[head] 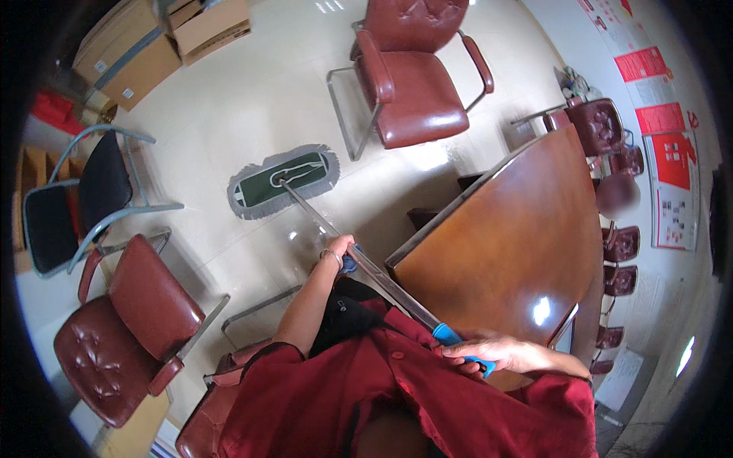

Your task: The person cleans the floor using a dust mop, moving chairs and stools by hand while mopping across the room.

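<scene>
A flat dust mop (260, 189) with a green top and grey fringe lies on the pale tiled floor. From its middle a metal pole (383, 279) runs back towards my body and ends in a blue grip. My left hand (339, 246), with a bracelet at the wrist, is closed round the pole about midway. My right hand (481, 350) is wrapped round the blue grip in front of my red shirt, over the edge of a brown wooden table.
The wooden table (504, 229) stands close on the right, its corner near the pole. A red leather armchair (421, 97) is ahead, another (154, 297) at the left beside a black chair (106, 172). Cardboard boxes (140, 66) stand at the upper left. More chairs line the right wall.
</scene>
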